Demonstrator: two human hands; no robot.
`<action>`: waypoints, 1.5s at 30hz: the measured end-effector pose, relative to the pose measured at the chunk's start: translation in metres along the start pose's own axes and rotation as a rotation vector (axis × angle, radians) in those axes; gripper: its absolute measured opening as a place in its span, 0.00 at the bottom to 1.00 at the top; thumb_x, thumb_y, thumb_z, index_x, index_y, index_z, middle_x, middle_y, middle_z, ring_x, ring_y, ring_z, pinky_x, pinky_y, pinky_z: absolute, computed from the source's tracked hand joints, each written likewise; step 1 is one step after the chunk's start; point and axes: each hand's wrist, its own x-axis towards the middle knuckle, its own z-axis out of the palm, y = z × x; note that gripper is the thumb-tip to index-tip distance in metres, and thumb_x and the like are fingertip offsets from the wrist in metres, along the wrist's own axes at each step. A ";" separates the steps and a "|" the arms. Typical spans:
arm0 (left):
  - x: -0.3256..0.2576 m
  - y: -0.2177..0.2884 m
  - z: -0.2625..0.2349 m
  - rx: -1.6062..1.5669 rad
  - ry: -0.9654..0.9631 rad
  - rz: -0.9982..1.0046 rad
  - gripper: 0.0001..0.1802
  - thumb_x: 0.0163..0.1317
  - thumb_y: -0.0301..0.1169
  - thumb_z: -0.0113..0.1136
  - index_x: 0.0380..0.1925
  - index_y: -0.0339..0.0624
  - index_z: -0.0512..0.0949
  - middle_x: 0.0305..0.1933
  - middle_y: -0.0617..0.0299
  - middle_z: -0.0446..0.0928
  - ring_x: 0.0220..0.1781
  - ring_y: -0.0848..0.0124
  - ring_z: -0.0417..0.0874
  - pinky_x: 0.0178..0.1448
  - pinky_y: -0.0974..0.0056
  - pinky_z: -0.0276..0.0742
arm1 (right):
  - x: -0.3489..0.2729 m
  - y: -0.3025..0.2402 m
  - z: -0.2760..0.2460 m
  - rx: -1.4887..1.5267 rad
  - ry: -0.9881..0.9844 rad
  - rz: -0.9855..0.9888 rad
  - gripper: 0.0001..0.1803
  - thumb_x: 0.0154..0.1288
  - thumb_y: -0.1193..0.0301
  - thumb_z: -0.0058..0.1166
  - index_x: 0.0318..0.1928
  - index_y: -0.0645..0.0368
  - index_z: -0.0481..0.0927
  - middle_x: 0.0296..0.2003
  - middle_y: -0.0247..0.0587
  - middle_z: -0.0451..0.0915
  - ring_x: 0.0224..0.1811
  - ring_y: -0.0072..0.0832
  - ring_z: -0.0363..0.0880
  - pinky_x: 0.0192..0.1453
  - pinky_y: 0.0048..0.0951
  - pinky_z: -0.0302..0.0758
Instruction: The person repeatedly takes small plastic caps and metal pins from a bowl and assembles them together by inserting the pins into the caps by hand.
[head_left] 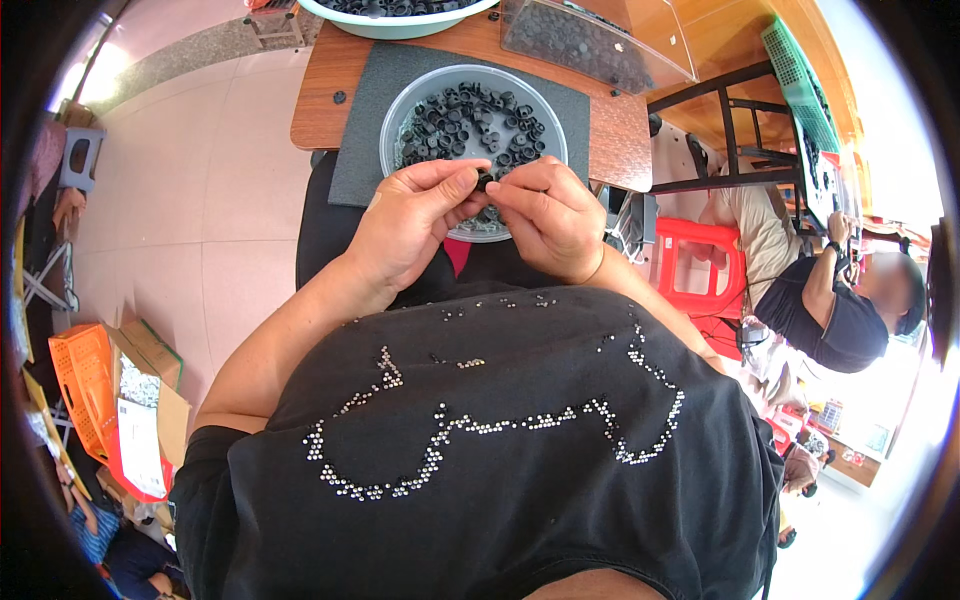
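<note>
Over the near side of a grey plastic basin, my left hand and my right hand meet with fingertips almost touching. Between them is a small black plastic part, pinched by the thumb and fingers of both hands. Its exact shape is mostly covered by my fingers. Many loose black round cap-like parts lie in the basin, some cup-shaped and hollow. Thin clear scraps show along the basin's left wall and under my hands. The basin rests on a dark grey mat.
The mat lies on a brown wooden table. Behind it stand a pale green basin of black parts and a clear plastic box. Rightward are a red stool and a seated person; at left, an orange crate.
</note>
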 end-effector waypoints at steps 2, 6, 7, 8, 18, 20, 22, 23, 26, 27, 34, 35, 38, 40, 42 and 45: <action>0.000 -0.001 -0.002 0.002 -0.006 0.009 0.12 0.64 0.30 0.55 0.43 0.35 0.78 0.38 0.60 0.79 0.40 0.75 0.77 0.50 0.70 0.73 | 0.001 -0.001 0.000 -0.014 -0.005 -0.032 0.17 0.39 0.88 0.61 0.34 0.64 0.81 0.30 0.40 0.76 0.29 0.31 0.77 0.30 0.26 0.73; -0.001 -0.001 0.000 0.011 0.005 0.023 0.13 0.64 0.30 0.54 0.45 0.34 0.77 0.38 0.60 0.79 0.42 0.74 0.78 0.51 0.69 0.73 | 0.001 -0.002 -0.001 -0.059 -0.031 -0.122 0.15 0.41 0.85 0.60 0.35 0.64 0.80 0.30 0.41 0.75 0.27 0.33 0.76 0.27 0.29 0.74; -0.002 0.000 0.001 0.012 0.005 0.024 0.13 0.64 0.30 0.54 0.45 0.34 0.77 0.38 0.60 0.79 0.42 0.74 0.78 0.51 0.69 0.73 | 0.001 -0.002 -0.002 -0.059 -0.031 -0.123 0.15 0.41 0.85 0.60 0.35 0.64 0.80 0.30 0.41 0.75 0.27 0.33 0.76 0.27 0.29 0.74; -0.002 0.000 0.001 0.009 -0.005 0.024 0.13 0.64 0.30 0.54 0.45 0.34 0.77 0.39 0.60 0.79 0.42 0.74 0.78 0.51 0.69 0.74 | 0.002 -0.003 -0.002 -0.066 -0.026 -0.137 0.16 0.41 0.85 0.60 0.36 0.65 0.80 0.30 0.41 0.75 0.27 0.33 0.76 0.27 0.29 0.74; -0.003 -0.002 0.001 0.037 -0.024 0.048 0.13 0.64 0.30 0.54 0.46 0.34 0.77 0.40 0.58 0.79 0.42 0.75 0.78 0.50 0.70 0.74 | 0.003 -0.007 -0.002 -0.053 0.005 -0.040 0.16 0.41 0.87 0.61 0.35 0.65 0.80 0.31 0.42 0.77 0.28 0.32 0.77 0.30 0.26 0.74; -0.002 -0.002 0.001 0.048 -0.023 0.048 0.13 0.64 0.29 0.54 0.46 0.34 0.77 0.40 0.58 0.79 0.41 0.75 0.78 0.50 0.70 0.74 | 0.002 -0.005 0.000 -0.020 0.030 0.009 0.15 0.42 0.87 0.61 0.35 0.65 0.80 0.30 0.43 0.77 0.29 0.32 0.77 0.30 0.26 0.74; -0.002 -0.002 0.001 0.058 -0.021 0.050 0.13 0.64 0.29 0.54 0.46 0.34 0.77 0.41 0.58 0.79 0.41 0.75 0.78 0.50 0.70 0.75 | 0.001 -0.005 0.000 0.015 0.055 0.058 0.14 0.44 0.87 0.61 0.35 0.65 0.79 0.30 0.44 0.78 0.29 0.32 0.78 0.30 0.25 0.74; -0.002 -0.002 0.001 0.068 -0.015 0.059 0.13 0.64 0.29 0.55 0.46 0.34 0.77 0.41 0.58 0.79 0.41 0.75 0.79 0.49 0.71 0.75 | 0.002 -0.006 0.000 0.029 0.048 0.094 0.13 0.45 0.87 0.61 0.35 0.65 0.79 0.30 0.44 0.78 0.29 0.32 0.78 0.30 0.25 0.74; -0.003 -0.002 0.003 0.122 0.008 0.075 0.14 0.63 0.27 0.55 0.47 0.34 0.76 0.41 0.58 0.79 0.40 0.75 0.79 0.49 0.71 0.75 | 0.001 -0.007 0.000 0.044 0.046 0.147 0.12 0.46 0.87 0.61 0.35 0.65 0.79 0.30 0.45 0.78 0.29 0.31 0.78 0.30 0.25 0.74; -0.003 -0.002 0.004 0.166 0.026 0.082 0.14 0.62 0.26 0.56 0.48 0.34 0.76 0.41 0.58 0.79 0.40 0.75 0.79 0.48 0.72 0.75 | 0.001 -0.007 0.000 0.046 0.052 0.164 0.12 0.46 0.86 0.61 0.34 0.65 0.78 0.30 0.45 0.78 0.28 0.31 0.78 0.30 0.24 0.74; -0.005 0.000 0.005 0.438 -0.009 0.188 0.14 0.62 0.24 0.54 0.49 0.34 0.76 0.40 0.60 0.80 0.41 0.77 0.80 0.48 0.73 0.75 | -0.003 -0.011 0.001 0.201 0.046 0.437 0.10 0.49 0.87 0.59 0.34 0.66 0.77 0.31 0.42 0.77 0.31 0.24 0.76 0.32 0.20 0.73; -0.005 -0.001 0.005 0.482 0.009 0.206 0.14 0.62 0.23 0.53 0.49 0.34 0.76 0.40 0.60 0.80 0.40 0.76 0.80 0.47 0.73 0.75 | -0.004 -0.011 0.001 0.239 0.033 0.467 0.10 0.50 0.88 0.59 0.34 0.66 0.77 0.33 0.41 0.77 0.33 0.22 0.75 0.33 0.20 0.72; -0.006 -0.001 0.005 0.557 0.023 0.240 0.14 0.63 0.22 0.51 0.49 0.33 0.75 0.39 0.59 0.80 0.39 0.76 0.80 0.46 0.73 0.76 | -0.005 -0.012 0.002 0.352 0.024 0.570 0.12 0.51 0.88 0.58 0.37 0.66 0.77 0.38 0.40 0.75 0.36 0.20 0.74 0.36 0.19 0.72; -0.007 -0.001 0.006 0.591 0.017 0.254 0.14 0.63 0.21 0.50 0.48 0.32 0.75 0.39 0.59 0.80 0.39 0.76 0.80 0.45 0.73 0.77 | -0.004 -0.012 0.003 0.427 0.030 0.642 0.13 0.51 0.88 0.58 0.39 0.66 0.77 0.40 0.39 0.74 0.37 0.20 0.73 0.37 0.19 0.72; -0.008 -0.002 0.005 0.642 0.033 0.285 0.13 0.64 0.21 0.49 0.47 0.30 0.75 0.37 0.57 0.80 0.38 0.75 0.81 0.44 0.72 0.77 | -0.002 -0.008 0.005 0.439 0.021 0.587 0.16 0.52 0.83 0.60 0.44 0.65 0.78 0.40 0.42 0.77 0.34 0.21 0.77 0.34 0.21 0.75; -0.008 -0.005 0.005 0.657 0.049 0.297 0.12 0.64 0.22 0.49 0.46 0.29 0.75 0.36 0.57 0.80 0.37 0.75 0.81 0.44 0.72 0.77 | -0.004 -0.007 0.005 0.461 -0.025 0.604 0.17 0.53 0.83 0.59 0.45 0.65 0.78 0.39 0.43 0.77 0.36 0.23 0.78 0.37 0.21 0.77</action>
